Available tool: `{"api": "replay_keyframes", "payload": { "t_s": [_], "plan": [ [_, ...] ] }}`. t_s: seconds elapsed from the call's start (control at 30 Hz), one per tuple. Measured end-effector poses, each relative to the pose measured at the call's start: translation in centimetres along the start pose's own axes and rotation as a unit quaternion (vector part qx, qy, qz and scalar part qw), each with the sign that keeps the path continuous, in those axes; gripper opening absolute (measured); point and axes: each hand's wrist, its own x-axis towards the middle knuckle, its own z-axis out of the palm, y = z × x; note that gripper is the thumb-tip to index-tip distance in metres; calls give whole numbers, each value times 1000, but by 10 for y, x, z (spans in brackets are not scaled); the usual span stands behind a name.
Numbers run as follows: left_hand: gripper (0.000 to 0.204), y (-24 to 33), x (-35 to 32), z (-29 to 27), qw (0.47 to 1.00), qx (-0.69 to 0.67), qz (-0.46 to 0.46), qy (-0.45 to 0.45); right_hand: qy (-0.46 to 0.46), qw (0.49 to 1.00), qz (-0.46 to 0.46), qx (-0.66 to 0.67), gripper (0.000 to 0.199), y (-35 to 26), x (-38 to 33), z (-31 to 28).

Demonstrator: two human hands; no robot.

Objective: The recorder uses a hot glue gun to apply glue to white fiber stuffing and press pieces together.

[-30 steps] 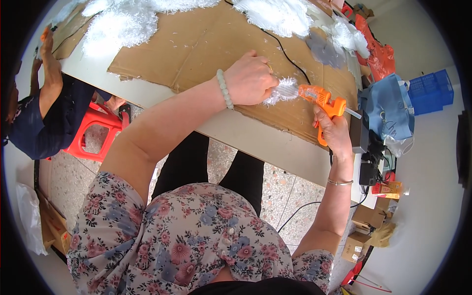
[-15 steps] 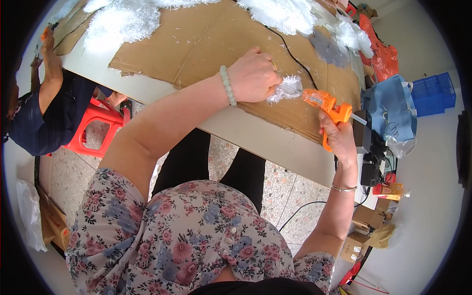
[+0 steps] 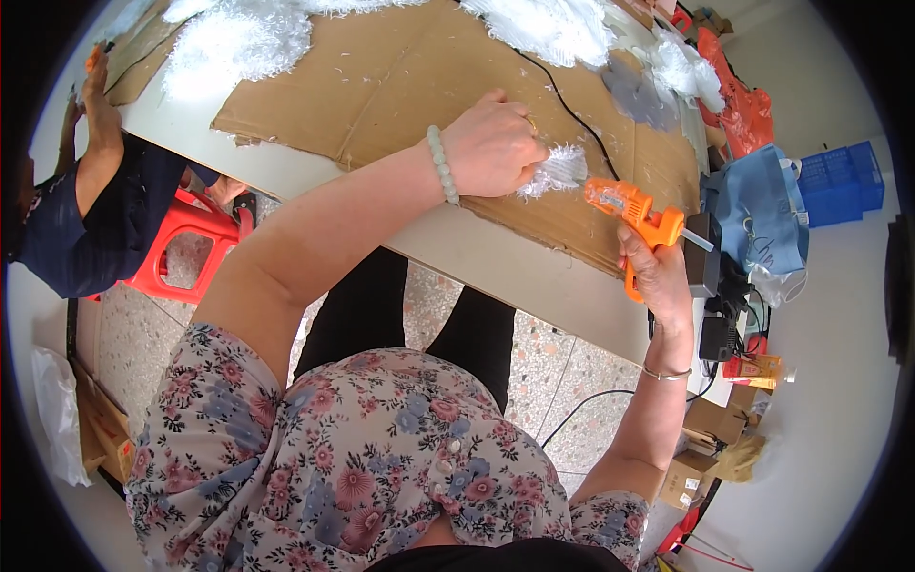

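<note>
Our left hand (image 3: 491,145) pinches the white tuft (image 3: 556,172); our right hand's (image 3: 658,276) grip wraps the orange glue gun (image 3: 634,212), nozzle just beside it. Keep fingertips behind the fibres, squeeze gently.

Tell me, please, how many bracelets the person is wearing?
2: a pale beaded bracelet on the left wrist, and a thin metal bangle on the right wrist, below the hand gripping the orange glue gun.

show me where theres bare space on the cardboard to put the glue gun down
Bare cardboard lies between the fluff pile at far left and the left hand. Crowded: the right side, with the cord, grey piece and more fluff.
</note>
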Motion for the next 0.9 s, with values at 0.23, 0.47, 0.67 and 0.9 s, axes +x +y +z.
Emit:
{"api": "replay_keyframes", "payload": {
  "t_s": [0.23, 0.47, 0.67, 0.9],
  "plan": [
    [14, 3, 1, -6, 999, -7, -16, -45, -17, 1000, 3, 6, 32, 1, 0, 2],
    [8, 0, -1, -3, 1000, 3, -3, -4, -10, 1000, 17, -8, 34, 2, 0, 6],
    [9, 2, 1, -3, 1000, 5, -3, -17, -25, 1000, 8, 5, 31, 6, 4, 10],
    [9, 1, 0, -2, 1000, -3, -6, -11, -27, 1000, 1, 1, 33, -3, 5, 13]
  ]
}}
